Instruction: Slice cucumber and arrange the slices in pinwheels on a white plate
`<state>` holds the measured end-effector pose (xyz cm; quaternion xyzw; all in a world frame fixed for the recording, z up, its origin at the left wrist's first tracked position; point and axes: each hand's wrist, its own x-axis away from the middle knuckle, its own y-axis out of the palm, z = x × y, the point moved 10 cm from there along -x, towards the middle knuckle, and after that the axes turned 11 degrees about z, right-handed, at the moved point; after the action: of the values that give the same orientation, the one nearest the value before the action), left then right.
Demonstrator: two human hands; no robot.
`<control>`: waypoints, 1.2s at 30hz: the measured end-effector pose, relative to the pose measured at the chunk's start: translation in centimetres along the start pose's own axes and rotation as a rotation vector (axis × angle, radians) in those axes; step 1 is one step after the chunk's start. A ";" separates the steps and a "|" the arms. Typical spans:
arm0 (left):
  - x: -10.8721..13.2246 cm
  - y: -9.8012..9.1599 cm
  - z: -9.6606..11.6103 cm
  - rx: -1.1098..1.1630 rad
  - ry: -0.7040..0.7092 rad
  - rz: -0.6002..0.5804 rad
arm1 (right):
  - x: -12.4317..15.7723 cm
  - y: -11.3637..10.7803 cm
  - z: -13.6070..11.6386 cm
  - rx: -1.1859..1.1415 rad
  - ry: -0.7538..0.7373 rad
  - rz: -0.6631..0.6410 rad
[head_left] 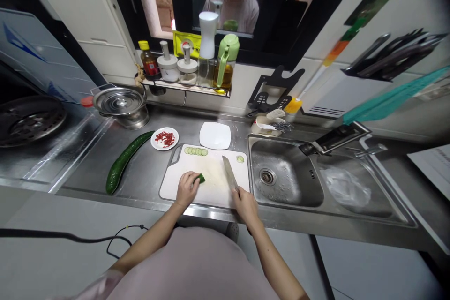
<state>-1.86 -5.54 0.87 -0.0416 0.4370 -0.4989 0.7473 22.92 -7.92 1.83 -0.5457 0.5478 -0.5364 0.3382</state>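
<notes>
A white cutting board [211, 173] lies on the steel counter in front of me. My left hand [187, 188] is closed over a short piece of cucumber [201, 178] on the board. My right hand [244, 204] grips the handle of a knife [229, 172], whose blade points away from me over the board, to the right of the piece. A row of cucumber slices [196, 151] lies along the board's far edge, and one single slice [240, 159] sits near the far right corner.
A whole cucumber [125, 160] lies left of the board. Behind it stand a small plate of chopped red chilli [165, 138] and an empty white plate [215, 135]. The sink [284, 173] is on the right, a lidded pot [121, 103] at the back left, a condiment shelf [186, 82] behind.
</notes>
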 end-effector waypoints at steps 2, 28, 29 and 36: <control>0.1 0.0 0.0 0.000 0.002 -0.003 | 0.0 0.0 -0.3 -0.017 -0.008 -0.001; 0.3 0.5 0.0 0.070 0.019 -0.063 | 1.5 0.8 -8.8 0.031 -0.272 -0.147; 0.4 0.6 0.0 0.071 0.018 -0.065 | 1.5 0.8 -9.0 0.037 -0.274 -0.147; 0.5 0.6 -0.2 0.073 0.018 -0.061 | 1.9 1.0 -9.6 0.046 -0.297 -0.164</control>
<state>-1.49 -5.54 0.17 -0.0231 0.4240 -0.5374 0.7286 13.21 -7.80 3.12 -0.6540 0.4329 -0.4881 0.3829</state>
